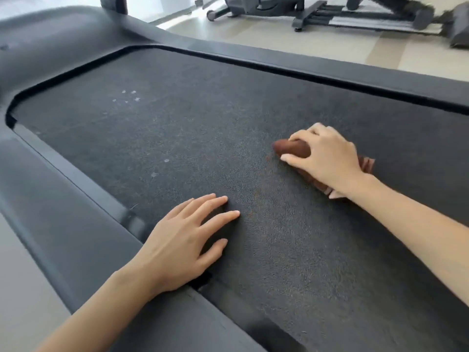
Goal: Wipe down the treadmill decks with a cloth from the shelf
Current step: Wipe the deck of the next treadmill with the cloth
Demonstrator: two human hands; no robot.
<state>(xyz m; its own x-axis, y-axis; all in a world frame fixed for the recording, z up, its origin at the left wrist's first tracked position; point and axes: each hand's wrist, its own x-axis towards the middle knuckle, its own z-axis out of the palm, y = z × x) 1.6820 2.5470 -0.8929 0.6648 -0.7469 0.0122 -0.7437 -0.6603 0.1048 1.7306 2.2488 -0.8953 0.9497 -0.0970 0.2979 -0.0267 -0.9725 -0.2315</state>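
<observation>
Cloth (291, 148), brown and bunched, lies on the treadmill deck (177, 118) toward 3 o'clock of the view. Its long axis runs from 10 to 4 o'clock under the right hand (327, 158), whose grip is curled round the wad, fingers and thumb pinching its front end. The left hand (182, 240) rests flat on the deck at 7 o'clock, fingers spread, its wrist over the side rail (76, 189). Pale specks (127, 96) sit well apart from the cloth at its 10 o'clock, so the nearer right hand would likely sweep that way. No container shows.
</observation>
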